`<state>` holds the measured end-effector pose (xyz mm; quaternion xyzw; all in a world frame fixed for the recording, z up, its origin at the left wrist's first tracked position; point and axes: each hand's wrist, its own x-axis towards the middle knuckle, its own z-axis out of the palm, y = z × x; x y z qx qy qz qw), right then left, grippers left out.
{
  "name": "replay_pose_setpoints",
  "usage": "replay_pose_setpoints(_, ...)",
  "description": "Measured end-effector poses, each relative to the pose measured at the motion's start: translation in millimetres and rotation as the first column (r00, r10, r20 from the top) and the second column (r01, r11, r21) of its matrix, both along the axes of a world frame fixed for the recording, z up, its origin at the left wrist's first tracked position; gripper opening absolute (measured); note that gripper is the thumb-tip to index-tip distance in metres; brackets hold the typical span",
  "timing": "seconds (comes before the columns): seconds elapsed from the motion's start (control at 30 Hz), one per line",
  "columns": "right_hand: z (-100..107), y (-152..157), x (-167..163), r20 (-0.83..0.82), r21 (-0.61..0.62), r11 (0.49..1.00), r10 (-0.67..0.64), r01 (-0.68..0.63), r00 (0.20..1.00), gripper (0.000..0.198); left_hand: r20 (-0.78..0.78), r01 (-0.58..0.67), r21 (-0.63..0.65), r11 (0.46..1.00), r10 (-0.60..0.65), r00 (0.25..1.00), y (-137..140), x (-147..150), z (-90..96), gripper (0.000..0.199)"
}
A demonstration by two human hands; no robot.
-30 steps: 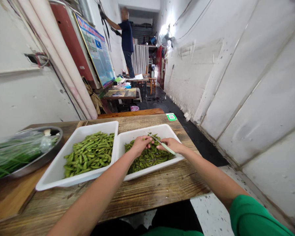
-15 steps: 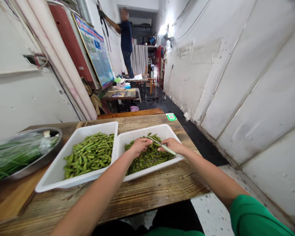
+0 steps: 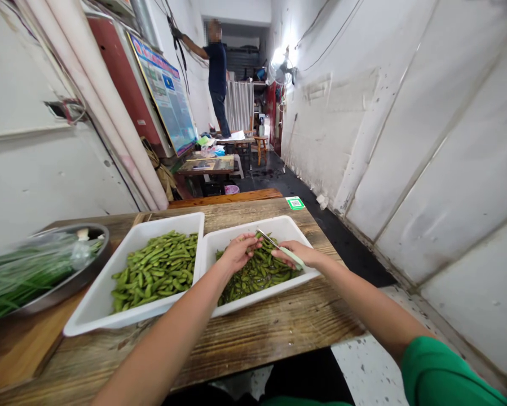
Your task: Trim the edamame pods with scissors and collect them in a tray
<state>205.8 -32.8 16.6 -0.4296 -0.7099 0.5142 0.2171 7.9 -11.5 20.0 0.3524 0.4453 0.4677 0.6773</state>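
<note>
Green, plump bean pods (image 3: 259,279) lie wet in the right-hand one of two shallow white plastic trays (image 3: 253,302), and both hands are right above them! Over on the right, the right hand (image 3: 296,254) is closed around the pale green handle of a pair of slim metal-bladed scissors (image 3: 292,257), blades angled up and leftward across the tray. Facing it, the left hand (image 3: 239,251) hangs with fingers curled, thumb near the fingertips, just beside the blade tips; whether a pod sits in that pinch, I can't tell. The two hands are near each other but apart. Just left, a second white plastic tray (image 3: 90,307) carries a heap of brighter green pods (image 3: 155,270), and both trays rest on a brown, rough-grained wooden desk (image 3: 278,332), their neighbouring rims close together.
</note>
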Motion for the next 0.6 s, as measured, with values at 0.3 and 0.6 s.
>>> replay_pose_setpoints(0.3, 4.3, -2.3, -1.9, 0.046, 0.074, 0.997, -0.009, 0.006, 0.999, 0.043, -0.218, 0.142, 0.125, 0.982, -0.112, 0.970, -6.7, 5.5, -7.1, 0.024)
replay_pose_setpoints(0.6, 7.6, -5.3, -0.9, 0.193, 0.237, 0.969, -0.112, 0.064, 0.975, 0.041, -0.341, 0.143, 0.114, 0.983, -0.096, 0.935, -4.2, 6.0, -7.5, 0.017)
